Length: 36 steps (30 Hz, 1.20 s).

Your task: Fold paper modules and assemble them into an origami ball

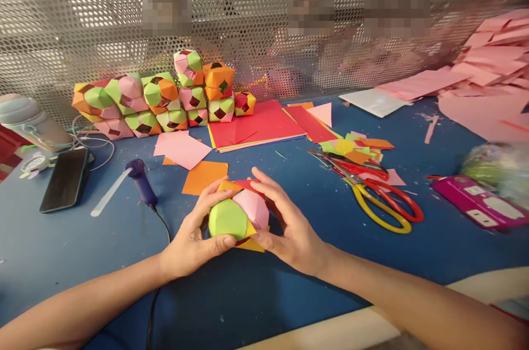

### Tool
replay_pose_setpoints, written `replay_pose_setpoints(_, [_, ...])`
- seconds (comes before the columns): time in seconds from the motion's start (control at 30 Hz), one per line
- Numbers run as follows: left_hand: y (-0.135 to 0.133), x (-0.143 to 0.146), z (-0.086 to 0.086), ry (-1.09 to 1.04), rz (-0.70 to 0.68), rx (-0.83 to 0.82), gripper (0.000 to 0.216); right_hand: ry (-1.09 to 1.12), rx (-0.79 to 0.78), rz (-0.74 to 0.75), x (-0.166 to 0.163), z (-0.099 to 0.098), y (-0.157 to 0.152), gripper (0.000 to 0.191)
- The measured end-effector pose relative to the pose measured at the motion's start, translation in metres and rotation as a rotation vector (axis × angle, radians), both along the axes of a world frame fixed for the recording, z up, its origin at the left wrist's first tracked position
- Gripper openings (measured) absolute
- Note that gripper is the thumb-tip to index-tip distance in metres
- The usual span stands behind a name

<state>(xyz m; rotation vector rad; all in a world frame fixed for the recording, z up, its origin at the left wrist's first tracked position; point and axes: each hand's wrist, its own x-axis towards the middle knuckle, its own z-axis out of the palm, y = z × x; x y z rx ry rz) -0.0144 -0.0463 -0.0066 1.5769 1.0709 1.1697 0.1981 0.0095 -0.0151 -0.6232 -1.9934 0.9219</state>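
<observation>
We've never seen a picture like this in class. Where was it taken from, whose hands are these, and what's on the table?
There is no machine: these are a person's bare hands. The single picture comes from a camera worn on the person's head, looking forward and down. The left hand and right hand hold a colourful paper ball between them. On the blue table lie a glue gun, a phone, scissors and red paper. Farther back, similar balls are stacked.

Blue table point(124, 245) carries scissors point(352, 177), phone point(65, 180), glue gun point(142, 183), red paper point(264, 123)
</observation>
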Motion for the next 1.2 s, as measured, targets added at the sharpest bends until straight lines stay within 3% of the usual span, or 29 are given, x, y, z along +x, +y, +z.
replay_pose_setpoints(0.27, [-0.003, 0.0, 0.001, -0.075, 0.014, 0.069, 0.047, 0.079, 0.037, 0.014, 0.0, 0.0, -0.002, 0.064])
replay_pose_setpoints(0.83, [-0.007, 0.002, -0.004, -0.083, -0.014, 0.24, 0.052, 0.235, 0.044, 0.106, 0.001, -0.008, -0.004, 0.07])
replay_pose_setpoints(1.03, [-0.006, 0.002, -0.007, -0.073, -0.066, 0.291, 0.056, 0.185, 0.171, 0.11, 0.003, 0.002, -0.002, 0.08])
replay_pose_setpoints(1.2, [-0.006, 0.003, -0.004, -0.119, -0.072, 0.26, 0.054, 0.164, 0.237, 0.074, 0.004, 0.007, -0.001, 0.077])
